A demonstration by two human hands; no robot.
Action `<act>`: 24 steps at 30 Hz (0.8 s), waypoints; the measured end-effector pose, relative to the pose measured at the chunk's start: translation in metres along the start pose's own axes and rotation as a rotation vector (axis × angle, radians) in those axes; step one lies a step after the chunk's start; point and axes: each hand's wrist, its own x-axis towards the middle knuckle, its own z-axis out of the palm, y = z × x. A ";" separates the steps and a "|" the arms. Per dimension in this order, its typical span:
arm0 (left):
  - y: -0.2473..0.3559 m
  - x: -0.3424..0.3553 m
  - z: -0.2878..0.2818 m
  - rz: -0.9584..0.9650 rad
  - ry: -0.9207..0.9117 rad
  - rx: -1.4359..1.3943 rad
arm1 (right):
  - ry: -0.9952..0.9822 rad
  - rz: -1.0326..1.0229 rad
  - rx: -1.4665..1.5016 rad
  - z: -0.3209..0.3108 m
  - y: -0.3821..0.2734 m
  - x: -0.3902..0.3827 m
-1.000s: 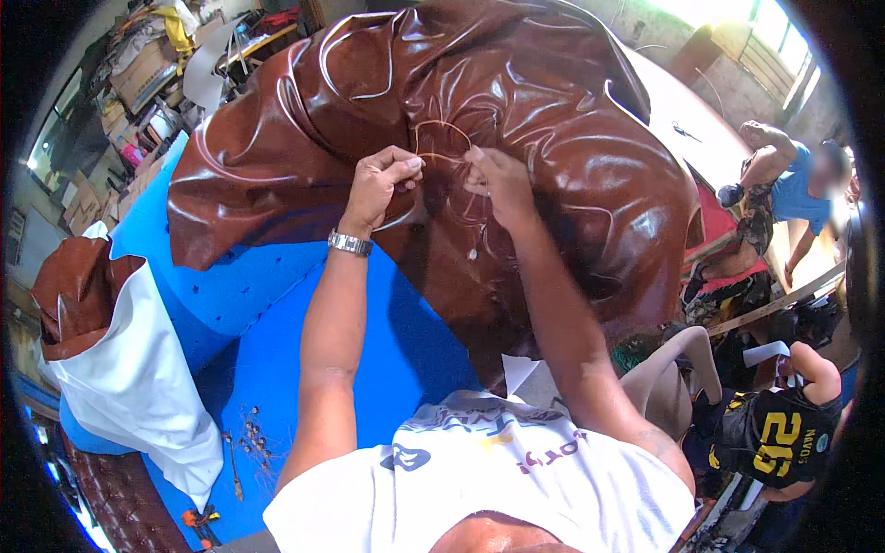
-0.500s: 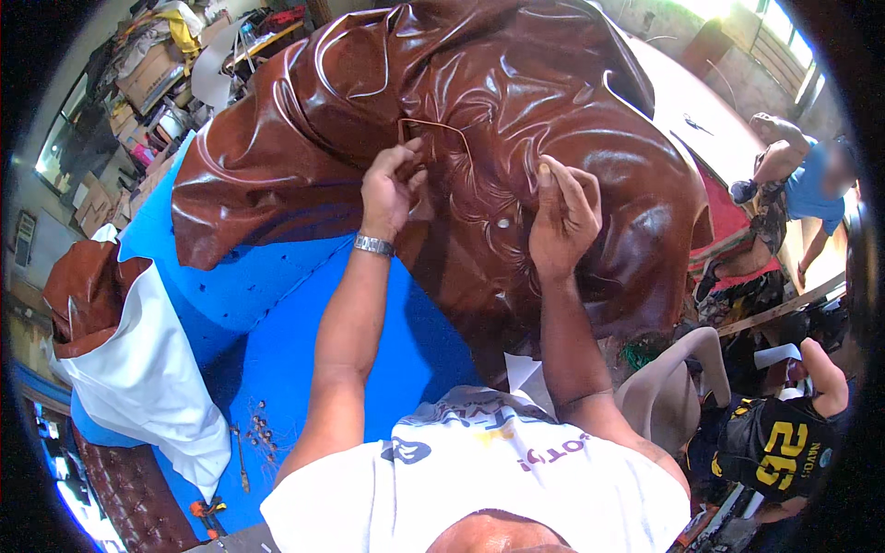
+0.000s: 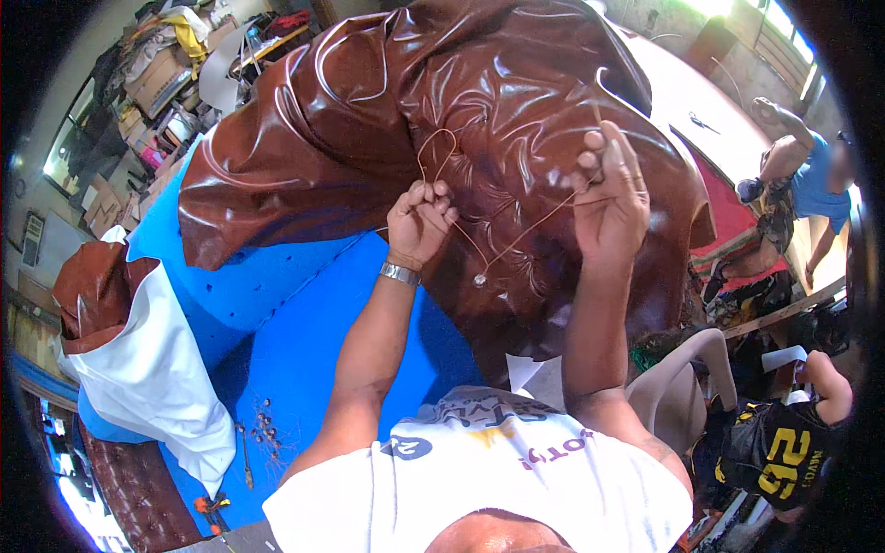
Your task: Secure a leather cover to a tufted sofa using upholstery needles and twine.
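Note:
A glossy brown leather-like cover [image 3: 323, 157] lies in folds over blue foam [image 3: 304, 323], with gathered, puckered creases in its middle. My left hand [image 3: 419, 224] has its fingers curled on a thin tan cord [image 3: 530, 232], and a loop of that cord rises above the fingertips. My right hand [image 3: 613, 194], to the right, pinches the other run of the cord; a thin shaft seems to stick up above its fingers, too blurred to name. Both runs meet in a V at a small shiny button [image 3: 480, 279] against the cover.
White cloth [image 3: 152, 369] hangs at the left beside more brown cover. On the blue foam lie several small buttons [image 3: 265, 431], a thin tool [image 3: 245, 461] and an orange-handled tool [image 3: 211, 507]. Scissors [image 3: 705, 120] rest on the pale table behind. Two people are at the right.
My right hand has moved up and right, drawing the cord taut to the button. My left hand has come down and right, with a cord loop above it.

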 end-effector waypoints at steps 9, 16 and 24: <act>0.001 -0.032 -0.029 0.061 0.126 0.026 | 0.131 -0.170 -0.228 -0.011 -0.039 0.037; -0.002 -0.040 -0.022 0.083 0.175 0.150 | 0.181 -0.162 -0.558 0.017 -0.014 0.031; -0.002 -0.044 -0.014 0.106 0.152 0.315 | 0.035 0.100 -0.691 0.021 0.021 0.015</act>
